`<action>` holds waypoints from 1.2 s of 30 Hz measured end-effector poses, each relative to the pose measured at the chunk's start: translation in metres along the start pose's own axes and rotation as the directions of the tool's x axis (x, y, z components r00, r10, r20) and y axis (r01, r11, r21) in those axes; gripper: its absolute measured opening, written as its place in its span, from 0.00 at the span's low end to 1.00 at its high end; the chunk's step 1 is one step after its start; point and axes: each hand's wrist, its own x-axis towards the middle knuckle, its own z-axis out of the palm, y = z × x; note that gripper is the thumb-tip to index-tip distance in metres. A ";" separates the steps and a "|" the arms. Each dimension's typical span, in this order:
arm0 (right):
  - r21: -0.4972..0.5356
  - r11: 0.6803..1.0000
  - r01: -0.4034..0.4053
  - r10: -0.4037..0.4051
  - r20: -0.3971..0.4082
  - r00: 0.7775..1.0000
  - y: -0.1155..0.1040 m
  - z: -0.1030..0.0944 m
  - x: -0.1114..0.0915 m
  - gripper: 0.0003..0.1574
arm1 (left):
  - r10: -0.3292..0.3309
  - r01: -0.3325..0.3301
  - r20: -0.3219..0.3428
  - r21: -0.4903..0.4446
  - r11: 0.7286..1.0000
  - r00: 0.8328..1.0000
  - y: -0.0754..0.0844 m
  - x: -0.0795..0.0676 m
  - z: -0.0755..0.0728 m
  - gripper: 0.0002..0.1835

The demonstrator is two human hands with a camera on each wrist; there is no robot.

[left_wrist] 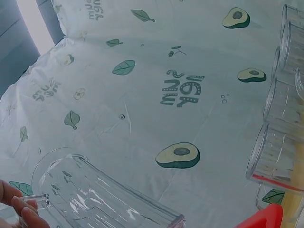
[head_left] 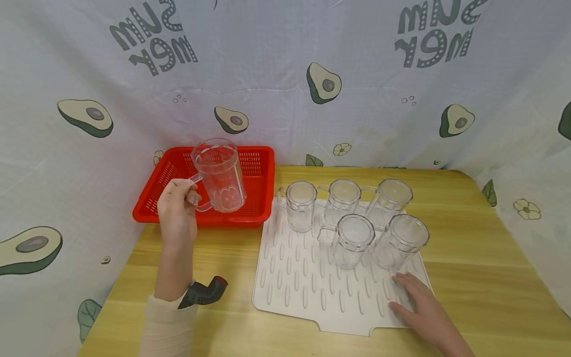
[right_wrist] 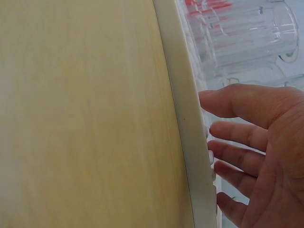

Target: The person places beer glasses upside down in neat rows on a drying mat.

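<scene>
My left hand [head_left: 179, 203] grips the handle of a clear mug [head_left: 223, 181], held mouth up and slightly tilted above a red basket [head_left: 202, 219]. The left wrist view shows the same mug [left_wrist: 104, 190] and the fingers [left_wrist: 31, 213] curled at its handle. On a white draining tray [head_left: 303, 292] several clear mugs stand upside down, among them one at the front right [head_left: 401, 240]. Beside that mug, my right hand [head_left: 419, 310] rests its fingertips on the tray's right part. Nothing is in it, and in the right wrist view its fingers [right_wrist: 237, 156] are spread and relaxed.
Both the basket and the tray are on a wooden table [head_left: 482, 277]. A white curtain [head_left: 276, 59] printed with avocados hangs behind and around the table. A black wrist device [head_left: 205, 291] sticks out from the left sleeve.
</scene>
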 end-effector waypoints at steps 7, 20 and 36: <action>-0.009 1.000 0.012 -0.012 -0.019 1.000 0.000 0.001 -0.001 0.33 | -0.031 0.036 0.091 -0.060 0.998 0.995 -0.002 -0.010 0.003 0.15; -0.018 1.000 0.024 -0.024 -0.023 0.999 0.001 0.001 0.000 0.34 | -0.114 0.128 0.202 -0.061 0.990 0.973 -0.019 -0.023 0.011 0.16; 0.006 0.998 0.056 -0.056 -0.051 0.997 0.002 0.002 -0.001 0.34 | -0.203 0.212 0.308 0.004 0.977 0.929 -0.048 -0.039 0.025 0.13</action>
